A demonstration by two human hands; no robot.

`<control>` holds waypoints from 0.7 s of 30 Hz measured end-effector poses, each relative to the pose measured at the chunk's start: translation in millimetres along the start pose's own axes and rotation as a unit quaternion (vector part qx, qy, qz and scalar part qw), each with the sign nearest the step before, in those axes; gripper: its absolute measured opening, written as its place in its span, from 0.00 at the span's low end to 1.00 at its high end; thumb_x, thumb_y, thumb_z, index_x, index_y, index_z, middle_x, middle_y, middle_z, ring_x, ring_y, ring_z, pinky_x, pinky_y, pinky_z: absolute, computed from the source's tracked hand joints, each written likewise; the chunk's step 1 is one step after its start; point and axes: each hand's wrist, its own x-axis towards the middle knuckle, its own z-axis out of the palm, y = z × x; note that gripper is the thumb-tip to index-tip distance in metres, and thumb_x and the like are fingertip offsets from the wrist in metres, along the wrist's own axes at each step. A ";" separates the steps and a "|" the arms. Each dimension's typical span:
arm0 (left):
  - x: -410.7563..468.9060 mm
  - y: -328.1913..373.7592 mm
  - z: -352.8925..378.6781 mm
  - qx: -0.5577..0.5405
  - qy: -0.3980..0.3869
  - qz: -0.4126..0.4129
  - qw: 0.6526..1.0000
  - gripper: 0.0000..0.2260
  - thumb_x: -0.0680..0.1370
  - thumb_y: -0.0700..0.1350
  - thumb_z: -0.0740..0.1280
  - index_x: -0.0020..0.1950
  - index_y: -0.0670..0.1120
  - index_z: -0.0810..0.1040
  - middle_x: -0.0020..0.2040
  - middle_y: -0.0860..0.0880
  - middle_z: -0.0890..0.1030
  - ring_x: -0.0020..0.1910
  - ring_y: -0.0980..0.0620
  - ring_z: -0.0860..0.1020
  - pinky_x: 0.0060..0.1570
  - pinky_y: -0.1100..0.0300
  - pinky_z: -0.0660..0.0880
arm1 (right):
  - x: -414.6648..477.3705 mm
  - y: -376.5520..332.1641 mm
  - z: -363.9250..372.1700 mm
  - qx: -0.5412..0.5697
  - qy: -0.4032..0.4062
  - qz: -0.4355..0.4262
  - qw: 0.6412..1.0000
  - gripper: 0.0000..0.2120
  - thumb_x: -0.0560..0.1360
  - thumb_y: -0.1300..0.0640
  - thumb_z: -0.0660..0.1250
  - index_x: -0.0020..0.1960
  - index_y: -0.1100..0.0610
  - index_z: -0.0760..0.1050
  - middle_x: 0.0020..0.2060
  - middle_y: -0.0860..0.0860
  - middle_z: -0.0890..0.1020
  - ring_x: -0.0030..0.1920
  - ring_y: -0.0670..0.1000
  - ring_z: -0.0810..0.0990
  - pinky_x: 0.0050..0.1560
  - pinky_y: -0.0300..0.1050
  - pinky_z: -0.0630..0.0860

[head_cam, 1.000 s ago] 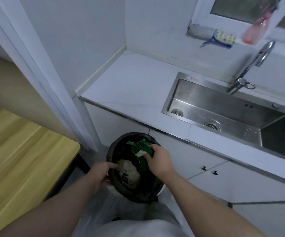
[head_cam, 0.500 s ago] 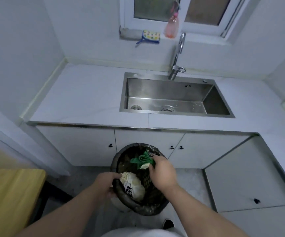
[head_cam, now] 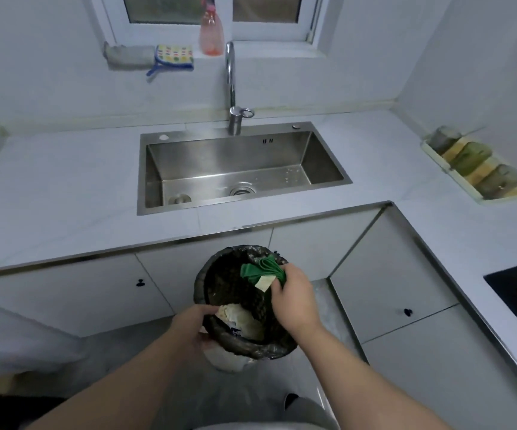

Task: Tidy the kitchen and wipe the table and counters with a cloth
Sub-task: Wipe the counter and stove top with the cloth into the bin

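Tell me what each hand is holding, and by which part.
The right hand grips the green cloth by one bunched end; the rest sticks out over the bin. The left hand holds the bin by its near rim.

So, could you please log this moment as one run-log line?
step: tidying | left hand: grips bin rim | right hand: grips green folded item over bin

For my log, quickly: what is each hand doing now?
Left hand: closed, gripping the bin rim.
Right hand: closed, holding the green cloth.
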 end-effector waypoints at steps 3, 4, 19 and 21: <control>7.1 5.7 35.2 0.014 -0.006 -0.006 1.000 0.18 0.76 0.40 0.71 0.63 0.37 0.72 0.57 0.38 0.78 0.46 0.38 0.80 0.26 0.51 0.79 | 27.5 16.5 -24.5 0.052 0.022 0.047 0.997 0.03 0.79 0.59 0.62 0.51 0.55 0.73 0.46 0.50 0.79 0.47 0.52 0.77 0.45 0.44 0.71; 8.5 7.6 44.5 0.020 -0.003 -0.006 1.000 0.20 0.75 0.40 0.72 0.64 0.37 0.72 0.58 0.38 0.78 0.47 0.37 0.80 0.28 0.50 0.80 | 37.7 20.3 -32.2 0.064 0.029 0.059 0.996 0.04 0.79 0.59 0.62 0.53 0.56 0.74 0.46 0.51 0.79 0.47 0.52 0.77 0.45 0.44 0.70; 55.7 22.5 258.6 0.097 -0.006 -0.021 0.995 0.11 0.76 0.40 0.70 0.57 0.38 0.80 0.49 0.40 0.84 0.49 0.38 0.81 0.58 0.38 0.77 | 237.6 150.4 -159.0 0.149 -0.004 0.124 0.981 0.06 0.80 0.57 0.62 0.57 0.55 0.70 0.44 0.49 0.76 0.41 0.48 0.74 0.39 0.43 0.68; 53.3 25.3 285.3 0.101 -0.010 -0.021 0.995 0.09 0.76 0.39 0.69 0.55 0.38 0.80 0.48 0.39 0.84 0.50 0.37 0.82 0.54 0.40 0.80 | 247.2 164.7 -171.6 0.151 -0.005 0.130 0.980 0.08 0.79 0.56 0.62 0.58 0.54 0.71 0.43 0.47 0.76 0.39 0.45 0.74 0.36 0.43 0.68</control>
